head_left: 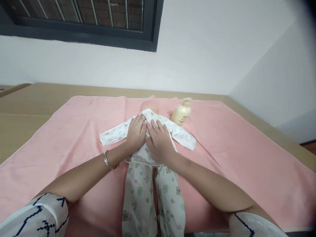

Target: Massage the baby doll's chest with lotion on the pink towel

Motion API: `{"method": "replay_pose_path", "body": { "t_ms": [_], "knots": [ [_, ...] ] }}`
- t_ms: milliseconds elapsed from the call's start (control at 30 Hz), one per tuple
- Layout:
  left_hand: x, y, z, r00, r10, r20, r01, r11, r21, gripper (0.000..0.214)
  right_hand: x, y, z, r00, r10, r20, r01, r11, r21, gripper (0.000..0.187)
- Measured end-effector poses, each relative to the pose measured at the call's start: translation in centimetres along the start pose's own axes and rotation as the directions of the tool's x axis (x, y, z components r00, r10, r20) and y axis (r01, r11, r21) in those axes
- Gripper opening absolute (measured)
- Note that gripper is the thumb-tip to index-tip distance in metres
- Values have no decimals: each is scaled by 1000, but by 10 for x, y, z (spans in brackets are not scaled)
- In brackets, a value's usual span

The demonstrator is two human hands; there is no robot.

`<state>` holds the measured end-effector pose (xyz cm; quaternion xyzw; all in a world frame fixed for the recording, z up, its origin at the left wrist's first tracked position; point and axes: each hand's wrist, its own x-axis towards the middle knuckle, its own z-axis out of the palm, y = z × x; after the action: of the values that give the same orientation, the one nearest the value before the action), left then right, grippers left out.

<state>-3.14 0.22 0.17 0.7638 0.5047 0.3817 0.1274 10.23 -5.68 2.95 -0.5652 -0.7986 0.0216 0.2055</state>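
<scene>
A: State the hazards, left to right.

B: First, the silver metal bangle (108,160) on the left wrist could snag fabric if the wrist dropped. Next, the left hand (136,133): released, laid flat on a white, printed, long-sleeved fabric top (140,157) at centre frame. Dragging it would probably ruck the loose hem. Then the right hand (160,140): also flat, fingers slightly spread, grasping nothing. Uneven pressure between the hands could roll the pink, smooth, round-headed doll (149,107) inside the top. Last, the pale yellow, rounded pump bottle (181,113), right of centre: a sideways sweep of the right hand could topple it.

A: Specify the doll's position and appearance.

B: It lies at centre frame on a pink, soft-looking cloth (81,138) covering a light wood-toned desk (24,102), head toward the upper edge. The left-side sleeve (115,133) extends outward, slightly creased; the torso is mostly covered by the hands; the right-side sleeve (184,138) slopes down below the bottle. White fabric trousers (139,194) with green and brown prints reach the lower edge, legs slightly parted. Whether it lies face up cannot be determined.
</scene>
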Motion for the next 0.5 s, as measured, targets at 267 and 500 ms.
{"method": "replay_pose_path", "body": {
  "t_ms": [267, 500],
  "knots": [
    [-37, 27, 4, 996, 16, 87, -22, 998, 63, 54, 38, 48, -1, 982, 191, -7, -189, 975, 115, 61],
    [19, -4, -5, 973, -166, 159, 158, 985, 64, 62, 3, -3, -8, 998, 33, 45, -27, 991, -129, 57]
  ]
}}
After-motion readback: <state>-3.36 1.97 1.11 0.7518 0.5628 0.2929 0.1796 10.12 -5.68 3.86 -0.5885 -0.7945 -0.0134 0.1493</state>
